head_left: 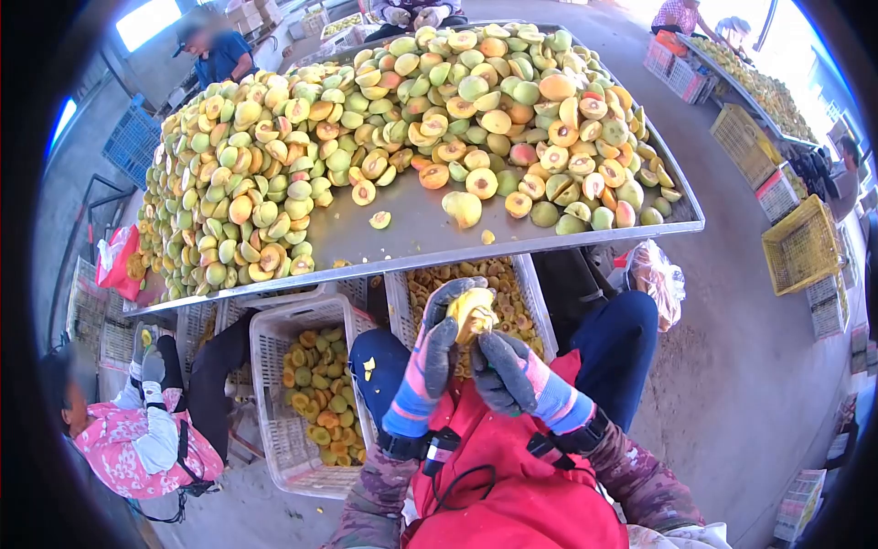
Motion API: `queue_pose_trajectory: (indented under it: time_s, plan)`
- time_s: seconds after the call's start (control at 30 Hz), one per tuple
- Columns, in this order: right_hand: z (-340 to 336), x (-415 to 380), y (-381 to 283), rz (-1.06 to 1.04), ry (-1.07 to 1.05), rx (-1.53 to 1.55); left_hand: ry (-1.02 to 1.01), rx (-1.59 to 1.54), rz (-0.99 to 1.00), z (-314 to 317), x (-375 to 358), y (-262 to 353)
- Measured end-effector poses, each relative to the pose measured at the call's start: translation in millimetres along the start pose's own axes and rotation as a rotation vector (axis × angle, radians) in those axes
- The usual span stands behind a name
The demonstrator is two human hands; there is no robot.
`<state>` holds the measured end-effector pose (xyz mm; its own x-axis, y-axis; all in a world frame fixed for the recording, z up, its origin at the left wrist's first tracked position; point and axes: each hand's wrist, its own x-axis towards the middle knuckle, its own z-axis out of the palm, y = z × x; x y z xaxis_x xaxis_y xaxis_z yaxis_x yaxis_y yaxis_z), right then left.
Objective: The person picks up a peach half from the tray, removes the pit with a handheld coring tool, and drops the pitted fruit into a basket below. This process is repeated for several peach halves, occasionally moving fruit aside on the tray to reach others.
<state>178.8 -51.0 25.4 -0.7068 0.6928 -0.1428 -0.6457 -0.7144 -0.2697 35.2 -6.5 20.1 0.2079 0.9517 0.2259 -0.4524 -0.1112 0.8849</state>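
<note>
My left hand [439,340], in a grey-coated glove with a pink and blue cuff, is closed around a yellow-fleshed peach piece [472,313] above my lap. My right hand [508,373], gloved the same way, is closed just below and right of the fruit, with the thumb side close against it. Whatever the right fingers grip is mostly hidden. Beneath both hands, a pale crate [396,302] between my knees holds many cut peach pieces. In front lies a metal-topped table [402,233] heaped with halved peaches [265,174], green to orange, some showing reddish centres.
Left of my leg stands a white crate [274,403] of peach halves. A co-worker in a pink patterned top [151,448] sits at left; others are across the table. A plastic bag [657,284] hangs near my right knee. Yellow crates [805,242] stand at right.
</note>
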Motion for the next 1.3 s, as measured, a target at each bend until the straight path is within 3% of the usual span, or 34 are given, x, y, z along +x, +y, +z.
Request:
queue_pose_trajectory:
  time_s: [0.07,0.1,0.13,0.2,0.23,0.27,0.33,0.37,0.4,0.47,0.5,0.53,0.6,0.63,0.67,0.7,0.73,0.83,1.0,1.07,1.1,1.27,1.3]
  plan:
    - [4,-1,-6,-0.106,0.395,-0.608,0.007,-0.006,-0.25,-8,10,5]
    - [0,-3,-5,-0.123,0.372,-0.665,0.148,-0.391,-0.272,4,13,15]
    - [-7,0,3,-0.114,0.376,-0.657,0.156,-0.391,-0.28,5,11,12]
    - [-16,11,17,-0.472,0.283,-1.123,0.237,-0.002,-0.321,3,9,6]
    - [-9,4,13,-0.272,0.3,-0.979,0.271,0.088,-0.244,4,12,1]
    - [-10,1,7,-0.27,0.299,-0.976,0.274,0.09,-0.245,2,13,3]
    - [-15,-8,-4,0.244,0.058,-0.262,0.099,0.053,-0.272,-3,13,5]
    - [-21,-9,-7,0.285,-0.105,-0.217,-0.016,-0.044,-0.227,-8,12,2]
    - [-19,-7,-3,0.285,-0.103,-0.218,-0.016,-0.046,-0.226,-8,14,-1]
    - [-9,-3,10,-0.188,0.148,-0.812,0.093,-0.487,-0.416,-8,16,-7]
    - [-4,-4,-1,-0.358,0.13,-1.362,0.049,-0.793,-0.505,-14,19,-4]
    - [-10,-10,-3,-0.358,0.124,-1.364,0.075,-0.744,-0.444,-23,21,-8]
    - [-34,-22,-11,-0.086,0.099,-1.683,0.153,-0.418,-0.293,-38,20,-13]
    - [-40,-25,-13,0.06,0.205,-1.963,0.066,0.267,-0.067,-40,15,-10]
    - [-48,-29,-12,0.218,0.317,-2.23,0.135,0.122,-0.085,-52,13,-13]
    - [-52,-27,-14,0.059,0.41,-2.298,0.157,-0.136,-0.133,-49,12,-6]
    - [-54,-27,-18,-0.241,0.484,-2.139,0.179,-0.397,-0.172,-44,12,1]
    - [-19,-14,-24,-0.523,0.457,-1.632,0.212,-0.539,-0.234,-39,6,1]
    - [12,13,-9,-0.541,0.453,-1.687,0.301,-0.52,-0.245,-37,0,-12]
    - [16,21,-4,-0.498,0.452,-1.932,0.212,-0.146,-0.034,-31,0,-13]
    - [12,24,1,-0.556,0.468,-1.995,0.259,0.211,0.259,-22,0,-20]
    - [12,26,12,-0.462,0.499,-2.09,0.403,0.258,0.098,-13,6,-3]
    - [9,26,15,-0.432,0.474,-2.055,0.391,0.064,-0.036,-16,7,-4]
